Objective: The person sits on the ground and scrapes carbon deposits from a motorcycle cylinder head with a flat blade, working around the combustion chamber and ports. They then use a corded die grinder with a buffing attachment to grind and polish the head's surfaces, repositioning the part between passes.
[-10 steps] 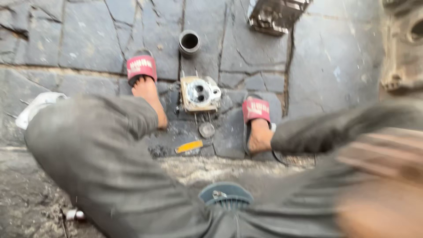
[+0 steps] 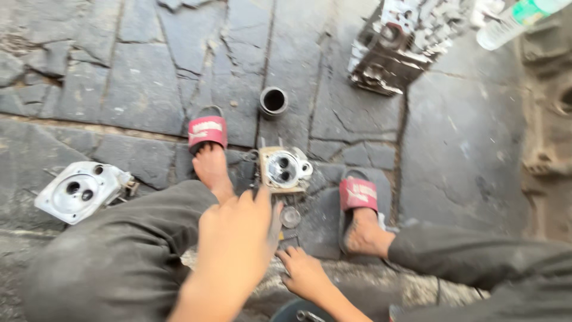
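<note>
Reaching forward, the left hand [image 2: 238, 238] hangs with fingers loosely spread and empty, its fingertips just short of the small metal cylinder head [image 2: 284, 169] on the cracked stone paving [image 2: 149, 77], between the two feet in red-strapped sandals [image 2: 207, 132]. The right hand [image 2: 304, 273] sits lower, fingers curled near a round metal disc [image 2: 290, 217]; whether it grips anything I cannot tell. Another cylinder head [image 2: 80, 191] lies far left.

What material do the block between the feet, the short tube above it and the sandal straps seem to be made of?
Block: probably cast aluminium, dull pale grey with machined round ports.
Tube: likely steel or iron, dark grey, thin-walled, hollow.
Sandal straps: seemingly rubber or plastic, matt red.
</note>
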